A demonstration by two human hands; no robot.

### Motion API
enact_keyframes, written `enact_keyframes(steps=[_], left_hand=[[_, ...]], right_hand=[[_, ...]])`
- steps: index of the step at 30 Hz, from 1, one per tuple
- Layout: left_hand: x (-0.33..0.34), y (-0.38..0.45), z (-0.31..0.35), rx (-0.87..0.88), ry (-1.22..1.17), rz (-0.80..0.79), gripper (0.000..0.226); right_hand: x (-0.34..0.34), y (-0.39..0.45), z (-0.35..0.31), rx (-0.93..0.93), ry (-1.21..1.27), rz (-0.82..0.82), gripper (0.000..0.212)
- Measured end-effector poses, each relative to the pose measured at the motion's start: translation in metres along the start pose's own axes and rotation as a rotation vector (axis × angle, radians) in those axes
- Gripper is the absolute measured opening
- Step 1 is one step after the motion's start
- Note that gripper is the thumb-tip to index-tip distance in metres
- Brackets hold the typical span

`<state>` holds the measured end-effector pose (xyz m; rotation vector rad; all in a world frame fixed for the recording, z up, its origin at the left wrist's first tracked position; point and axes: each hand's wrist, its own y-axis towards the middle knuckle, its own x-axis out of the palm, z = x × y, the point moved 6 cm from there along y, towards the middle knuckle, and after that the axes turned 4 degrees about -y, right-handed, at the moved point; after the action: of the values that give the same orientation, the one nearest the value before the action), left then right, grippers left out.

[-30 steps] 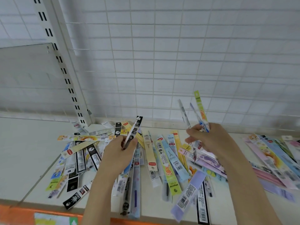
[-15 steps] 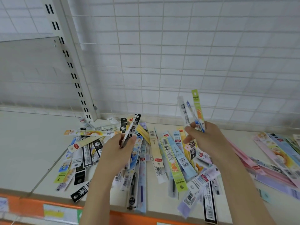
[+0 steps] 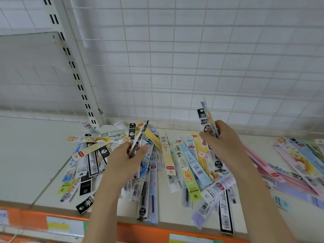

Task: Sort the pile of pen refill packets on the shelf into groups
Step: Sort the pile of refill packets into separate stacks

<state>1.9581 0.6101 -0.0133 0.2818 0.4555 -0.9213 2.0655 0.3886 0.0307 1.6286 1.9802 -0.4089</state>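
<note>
A jumbled pile of pen refill packets [image 3: 184, 165] in many colours lies across the middle of the white shelf [image 3: 28, 155]. My left hand [image 3: 127, 159] hovers over the pile's left part and pinches one slim black-and-white packet [image 3: 140, 133] that points up and away. My right hand [image 3: 223, 144] is raised above the pile's right part and grips a small bunch of packets [image 3: 206, 120] held upright, a black-topped one in front. A separate spread of pink, lilac and blue packets [image 3: 298, 169] lies at the right.
A white wire grid [image 3: 192, 58] backs the shelf. A slotted metal upright [image 3: 75, 67] stands at the back left. The shelf's front edge carries an orange strip [image 3: 140, 230] with price labels. A seam splits the shelf boards at the left.
My right hand has turned its bunch, so a black-topped packet now faces me instead of the green one. The left hand still holds its black packet. The view has shifted slightly.
</note>
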Motion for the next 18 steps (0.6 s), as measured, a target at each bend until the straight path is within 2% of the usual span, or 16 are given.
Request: enact_keyframes(steps=[6, 10, 11, 14, 16, 18], left_hand=[[0.021, 0.010, 0.006, 0.020, 0.102, -0.046, 0.032], [0.047, 0.021, 0.021, 0.008, 0.250, -0.130, 0.037], [0.054, 0.026, 0.024, 0.003, 0.295, -0.145, 0.036], [0.071, 0.040, 0.030, -0.008, 0.456, -0.145, 0.040], [0.079, 0.045, 0.032, -0.031, 0.516, -0.125, 0.045], [0.085, 0.046, 0.031, -0.053, 0.587, -0.115, 0.048]], right_hand=[[0.000, -0.005, 0.018, 0.084, -0.089, -0.124, 0.044], [-0.009, -0.009, 0.031, 0.127, -0.157, -0.174, 0.014], [-0.013, -0.009, 0.034, 0.125, -0.188, -0.159, 0.010], [-0.025, -0.010, 0.041, 0.116, -0.257, -0.078, 0.028], [-0.033, -0.015, 0.046, 0.119, -0.225, -0.029, 0.036], [-0.039, -0.019, 0.051, 0.114, -0.181, -0.002, 0.035]])
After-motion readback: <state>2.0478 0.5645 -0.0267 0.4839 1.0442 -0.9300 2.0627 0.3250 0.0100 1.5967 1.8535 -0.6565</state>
